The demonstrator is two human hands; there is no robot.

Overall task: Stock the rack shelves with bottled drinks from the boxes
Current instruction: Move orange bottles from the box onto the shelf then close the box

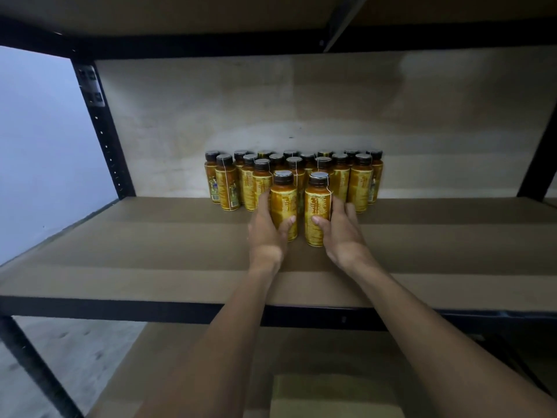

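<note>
Placing step: left hand (pixel 266 236) and right hand (pixel 342 236) each clamp a yellow-labelled dark-capped bottle (pixel 283 203) on the brown board shelf (pixel 135 251). Next: butt against stocked rows (pixel 358 182), release.

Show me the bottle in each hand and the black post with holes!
Yellow-labelled, dark-capped bottle (pixel 283 200) in the left hand (pixel 265 233): head view, upper label.
Matching yellow bottle (pixel 317 203) in the right hand (pixel 343 233): head view, upper label.
Black perforated metal post (pixel 104 131): head view, mid-length.

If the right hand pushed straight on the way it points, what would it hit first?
The right hand grips a bottle, which would likely bump the standing bottles right behind it.
</note>
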